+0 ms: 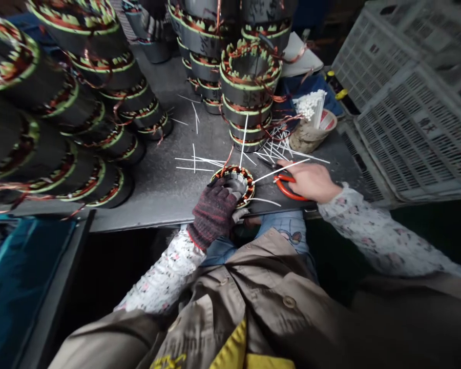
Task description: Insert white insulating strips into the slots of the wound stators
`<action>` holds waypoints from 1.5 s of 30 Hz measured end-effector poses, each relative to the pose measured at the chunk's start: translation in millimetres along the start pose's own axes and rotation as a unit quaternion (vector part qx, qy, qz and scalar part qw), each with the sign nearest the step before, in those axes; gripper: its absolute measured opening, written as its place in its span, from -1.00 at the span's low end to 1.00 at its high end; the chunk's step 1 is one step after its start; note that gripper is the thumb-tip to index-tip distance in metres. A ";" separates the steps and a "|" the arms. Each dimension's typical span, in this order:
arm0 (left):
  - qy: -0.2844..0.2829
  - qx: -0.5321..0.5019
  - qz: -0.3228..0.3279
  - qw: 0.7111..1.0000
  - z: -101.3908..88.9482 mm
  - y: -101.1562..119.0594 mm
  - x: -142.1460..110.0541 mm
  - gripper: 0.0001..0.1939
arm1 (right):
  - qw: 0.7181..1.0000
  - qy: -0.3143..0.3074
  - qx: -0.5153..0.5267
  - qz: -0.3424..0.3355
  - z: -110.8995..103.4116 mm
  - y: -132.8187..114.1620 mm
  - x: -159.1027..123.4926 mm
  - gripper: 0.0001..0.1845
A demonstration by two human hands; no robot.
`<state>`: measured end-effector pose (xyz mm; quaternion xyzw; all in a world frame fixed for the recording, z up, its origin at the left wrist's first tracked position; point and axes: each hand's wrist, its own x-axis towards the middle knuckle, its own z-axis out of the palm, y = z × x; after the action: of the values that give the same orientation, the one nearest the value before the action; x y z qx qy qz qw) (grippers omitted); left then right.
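My left hand (215,207), in a dark knitted glove with a red cuff, grips the near left rim of a motor stator (250,187). Its fingers reach into the ring, which lies near the table's front edge. Thin white sticks or strips, such as the upright white strip (244,138), stick out from the stator's copper windings. To the right, my bare right hand (311,180) is closed over a pair of scissors (288,192) with red loop handles, resting low at the table. The dark blades point left and are partly hidden among the loose strips.
Tall stacks of stators (115,77) fill the left, and another stator stack (249,97) stands behind the work. Loose white strips (274,146) lie beside a tape-wrapped cup (311,134) and a strip bundle (311,106). Grey plastic crates (418,102) stand at right.
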<state>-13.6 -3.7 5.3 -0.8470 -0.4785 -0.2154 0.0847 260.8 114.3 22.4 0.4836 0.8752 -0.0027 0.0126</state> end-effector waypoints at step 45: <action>0.033 0.063 -0.053 0.996 -13.5 -56.4 -10.1 -0.62 | 0.993 0.093 0.067 0.037 17.0 9.0 -23.1 -0.31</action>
<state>-69.7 13.5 9.3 -0.8058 -0.5323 -0.2171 0.1423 281.0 99.3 6.0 0.5137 0.8518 -0.0160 -0.1009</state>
